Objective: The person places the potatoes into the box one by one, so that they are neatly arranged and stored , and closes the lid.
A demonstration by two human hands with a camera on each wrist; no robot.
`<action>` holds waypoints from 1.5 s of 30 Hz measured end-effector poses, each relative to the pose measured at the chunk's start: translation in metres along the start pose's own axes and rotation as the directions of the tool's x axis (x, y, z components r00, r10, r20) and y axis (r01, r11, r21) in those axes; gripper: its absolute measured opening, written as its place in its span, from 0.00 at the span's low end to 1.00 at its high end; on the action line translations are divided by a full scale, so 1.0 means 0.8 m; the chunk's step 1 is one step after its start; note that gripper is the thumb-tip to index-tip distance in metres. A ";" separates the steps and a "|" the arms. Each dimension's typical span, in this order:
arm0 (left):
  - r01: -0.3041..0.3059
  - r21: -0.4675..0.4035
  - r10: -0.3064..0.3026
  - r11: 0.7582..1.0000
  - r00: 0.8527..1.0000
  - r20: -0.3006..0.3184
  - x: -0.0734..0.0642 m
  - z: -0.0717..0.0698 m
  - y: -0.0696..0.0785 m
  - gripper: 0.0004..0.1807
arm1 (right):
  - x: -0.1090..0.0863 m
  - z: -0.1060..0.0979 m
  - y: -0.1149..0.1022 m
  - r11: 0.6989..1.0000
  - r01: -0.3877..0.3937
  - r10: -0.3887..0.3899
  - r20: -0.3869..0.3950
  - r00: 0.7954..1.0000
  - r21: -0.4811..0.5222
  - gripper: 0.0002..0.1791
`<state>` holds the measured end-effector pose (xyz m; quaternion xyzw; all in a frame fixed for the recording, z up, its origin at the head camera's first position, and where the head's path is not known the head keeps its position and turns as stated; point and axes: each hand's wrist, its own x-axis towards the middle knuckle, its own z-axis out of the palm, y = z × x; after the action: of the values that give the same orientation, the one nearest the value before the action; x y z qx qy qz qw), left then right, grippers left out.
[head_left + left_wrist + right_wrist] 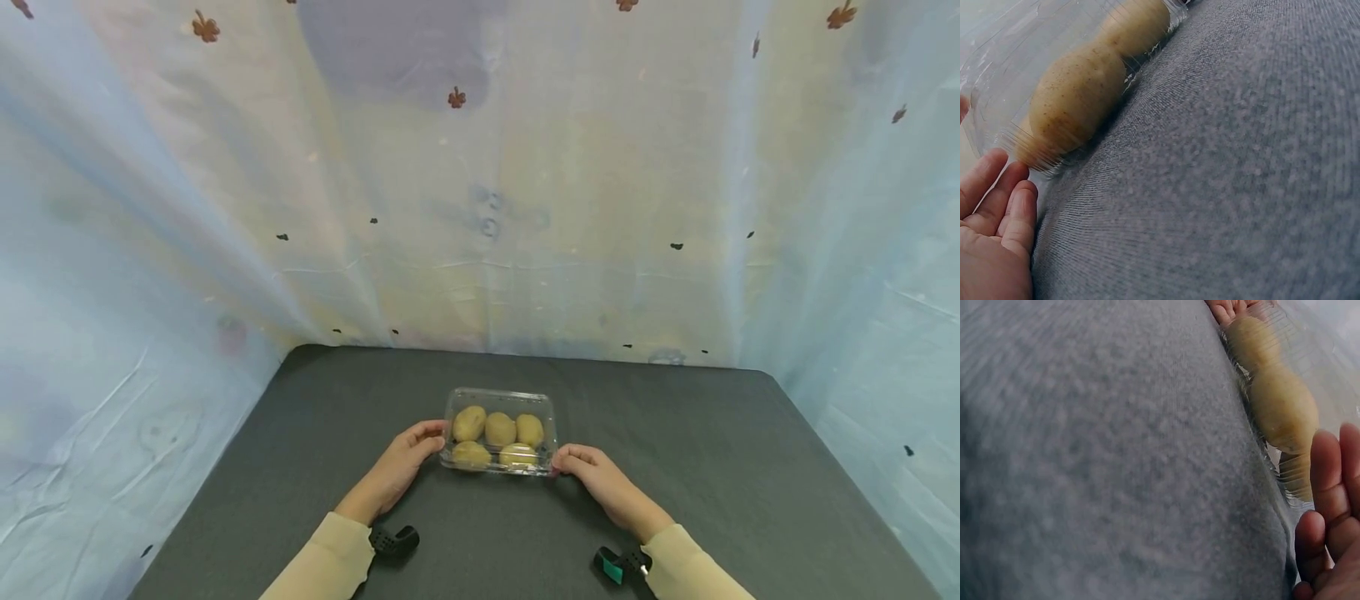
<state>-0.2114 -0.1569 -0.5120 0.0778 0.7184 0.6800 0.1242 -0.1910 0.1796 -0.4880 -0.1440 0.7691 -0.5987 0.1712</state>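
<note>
A clear plastic container (498, 465) with several yellowish potatoes (500, 429) in it sits on the grey cloth-covered table, near its middle. At its left end, my left hand (401, 462) holds the side with thumb and fingertips; the left wrist view shows the fingers (1019, 215) against the end wall, beside a potato (1075, 100). My right hand (600, 483) pinches the near right corner. The right wrist view has its fingers (1327, 465) along that end, close to the potatoes (1282, 406). The right thumb's contact is hidden there.
The dark grey tabletop (360, 392) spreads around the container on all sides. Pale patterned curtains (525, 275) hang behind the table and along its left and right sides. Black straps (395, 542) are on both wrists, below cream sleeves.
</note>
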 end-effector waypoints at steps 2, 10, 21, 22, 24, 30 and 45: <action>0.000 0.005 0.000 1.000 1.000 0.004 0.000 0.000 0.000 0.24 | 0.000 0.001 0.000 1.000 0.004 -0.004 -0.006 1.000 -0.002 0.17; -0.007 0.003 0.007 1.000 1.000 0.006 0.003 -0.001 -0.003 0.25 | 0.002 0.004 0.001 1.000 -0.011 0.010 -0.023 1.000 -0.005 0.17; -0.007 0.011 0.007 1.000 1.000 0.010 0.006 -0.001 -0.003 0.24 | 0.001 0.002 0.002 0.999 -0.027 0.026 -0.040 0.999 -0.033 0.17; -0.007 0.012 0.007 1.000 1.000 0.011 0.006 -0.001 -0.003 0.24 | 0.001 0.002 0.004 0.999 -0.027 0.025 -0.041 0.999 -0.036 0.17; -0.005 0.011 0.005 1.000 1.000 0.013 0.006 -0.001 -0.003 0.24 | 0.001 0.001 0.005 0.999 -0.025 0.024 -0.044 0.999 -0.039 0.16; -0.008 0.003 0.008 1.000 1.000 0.014 0.006 0.000 -0.003 0.25 | 0.001 0.001 0.007 0.999 -0.017 0.015 -0.046 0.999 -0.036 0.16; 0.101 0.081 -0.104 0.992 0.994 0.023 -0.015 -0.005 0.014 0.24 | 0.002 0.005 0.008 1.000 -0.012 0.012 -0.039 0.999 -0.010 0.17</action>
<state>-0.2016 -0.1632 -0.4999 0.0547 0.7462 0.6425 0.1654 -0.1910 0.1766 -0.4954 -0.1286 0.7762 -0.5965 0.1590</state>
